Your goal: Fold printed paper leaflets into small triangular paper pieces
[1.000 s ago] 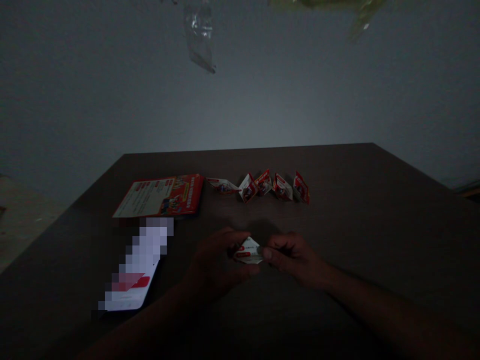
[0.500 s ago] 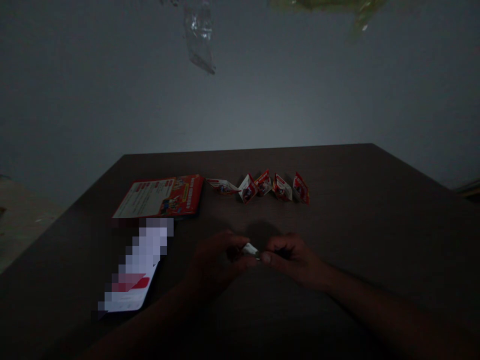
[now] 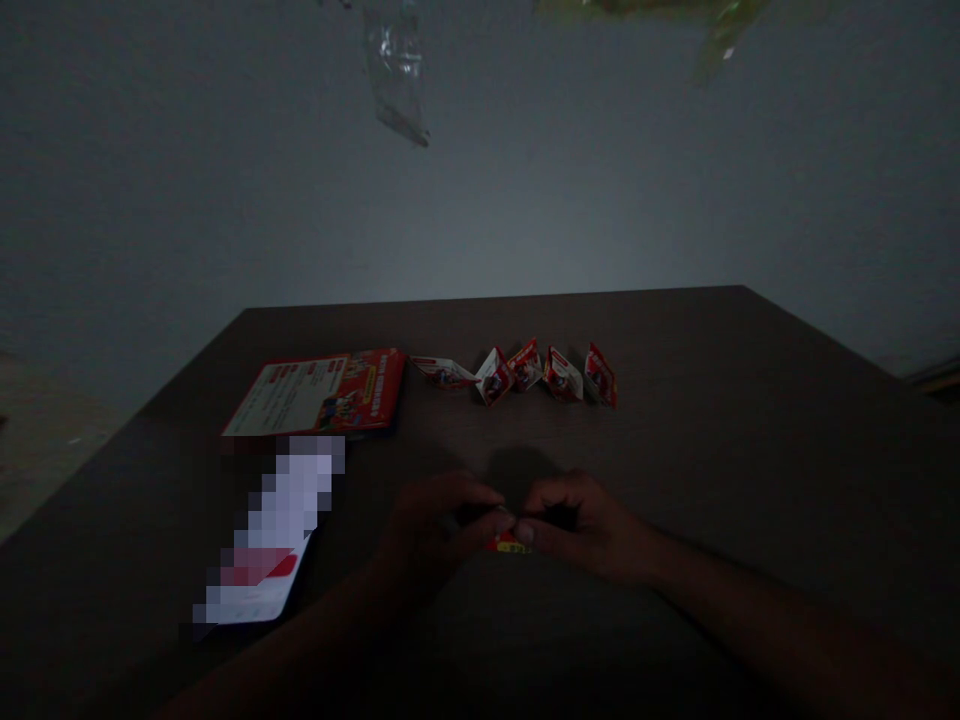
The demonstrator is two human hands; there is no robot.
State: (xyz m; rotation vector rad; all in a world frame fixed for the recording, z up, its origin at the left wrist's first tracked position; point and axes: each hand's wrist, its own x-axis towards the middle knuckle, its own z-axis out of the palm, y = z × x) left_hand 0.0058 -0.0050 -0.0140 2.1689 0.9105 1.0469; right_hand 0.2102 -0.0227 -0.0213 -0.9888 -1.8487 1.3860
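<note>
Since a second ago, the small folded piece (image 3: pixel 511 547) has turned in the person's hands: its white face with red labels has gone from view, and a red and yellow strip shows below the thumbs. Left hand (image 3: pixel 439 525) and right hand (image 3: pixel 589 525) have drawn together, the fingers of both closed on the piece. It is over the middle of the worktop (image 3: pixel 712 390), well in from the far edge.

Five more folded pieces (image 3: pixel 493 377) stand in a row nearer that edge, red and white with small coloured pictures, creased and tilted at differing angles. One flat pack (image 3: pixel 300 395) lies towards the far left corner, with a white panel of text lines under red labels and a red band with figures and white lettering. One phone (image 3: pixel 292 505), its screen lit and partly pixelated, lies nearer the left edge. No writing is sharp enough to read.
</note>
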